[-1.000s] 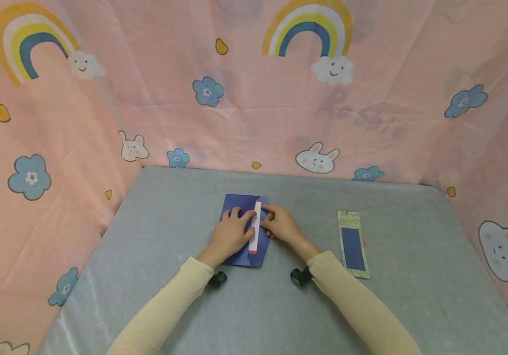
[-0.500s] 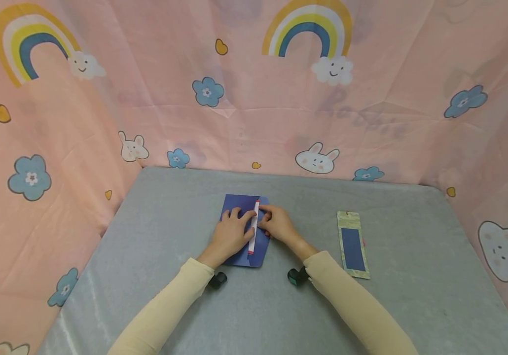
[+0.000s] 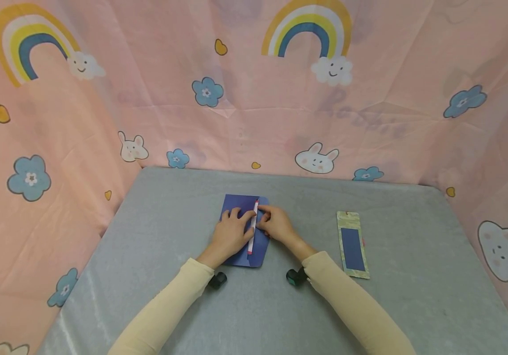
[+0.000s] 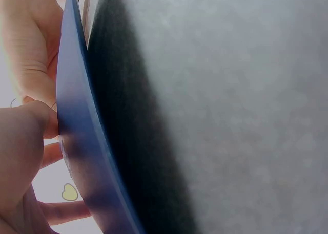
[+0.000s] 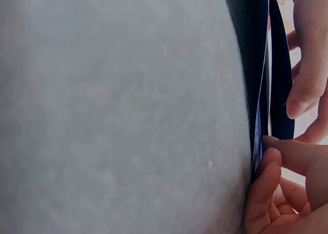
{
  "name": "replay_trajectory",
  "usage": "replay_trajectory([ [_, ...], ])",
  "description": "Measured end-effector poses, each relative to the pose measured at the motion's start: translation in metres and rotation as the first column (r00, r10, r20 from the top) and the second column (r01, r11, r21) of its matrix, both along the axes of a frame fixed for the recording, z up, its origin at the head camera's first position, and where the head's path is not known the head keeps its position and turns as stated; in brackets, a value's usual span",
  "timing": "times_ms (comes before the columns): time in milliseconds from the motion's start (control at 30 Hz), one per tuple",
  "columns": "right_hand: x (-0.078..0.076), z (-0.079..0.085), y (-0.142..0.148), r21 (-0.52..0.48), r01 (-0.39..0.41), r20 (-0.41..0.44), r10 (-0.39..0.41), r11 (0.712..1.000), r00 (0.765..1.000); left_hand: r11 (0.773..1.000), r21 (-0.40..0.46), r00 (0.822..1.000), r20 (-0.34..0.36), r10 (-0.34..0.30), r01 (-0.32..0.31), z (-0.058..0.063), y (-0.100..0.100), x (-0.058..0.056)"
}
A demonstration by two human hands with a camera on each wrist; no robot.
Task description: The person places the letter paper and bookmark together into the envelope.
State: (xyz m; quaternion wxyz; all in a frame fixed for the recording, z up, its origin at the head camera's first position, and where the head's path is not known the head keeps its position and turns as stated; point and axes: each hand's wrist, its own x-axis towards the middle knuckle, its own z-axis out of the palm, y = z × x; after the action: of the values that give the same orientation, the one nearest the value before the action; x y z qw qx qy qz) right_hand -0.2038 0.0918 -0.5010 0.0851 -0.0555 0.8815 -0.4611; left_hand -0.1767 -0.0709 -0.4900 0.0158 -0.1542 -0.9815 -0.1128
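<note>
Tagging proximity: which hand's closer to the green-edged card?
Right. The right hand is at the right edge of the blue folder, left of the green-edged card; the left hand is farther left, on the folder.

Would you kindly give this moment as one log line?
left hand: fingers spread on blue folder | right hand: pinches its right flap | white strip: between the hands | green-edged card: on gray table

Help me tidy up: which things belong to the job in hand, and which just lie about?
In the job:
Blue folder, touched by left hand and right hand
White strip with red ends, between them

Lying about:
Green-bordered card with dark blue panel, untouched
</note>
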Motion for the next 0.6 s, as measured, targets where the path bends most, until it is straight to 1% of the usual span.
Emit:
replay_trajectory([
  [200, -0.0006, 0.0004, -0.0017, 0.008, 0.001, -0.007, -0.001, 1.0, 1.0, 1.0, 0.0, 1.0, -0.003, -0.002, 0.002, 0.0007, -0.0004, 0.0004],
  [333, -0.0007, 0.0011, -0.003, 0.026, -0.002, -0.026, 0.003, 1.0, 1.0, 1.0, 0.0, 1.0, -0.005, -0.001, 0.001, 0.0008, -0.0005, 0.0004],
  [600, -0.0006, -0.001, -0.0051, 0.02, -0.004, -0.07, 0.005, 1.0, 0.998, 1.0, 0.0, 1.0, -0.023, -0.001, 0.001, -0.0002, -0.0005, -0.0003],
])
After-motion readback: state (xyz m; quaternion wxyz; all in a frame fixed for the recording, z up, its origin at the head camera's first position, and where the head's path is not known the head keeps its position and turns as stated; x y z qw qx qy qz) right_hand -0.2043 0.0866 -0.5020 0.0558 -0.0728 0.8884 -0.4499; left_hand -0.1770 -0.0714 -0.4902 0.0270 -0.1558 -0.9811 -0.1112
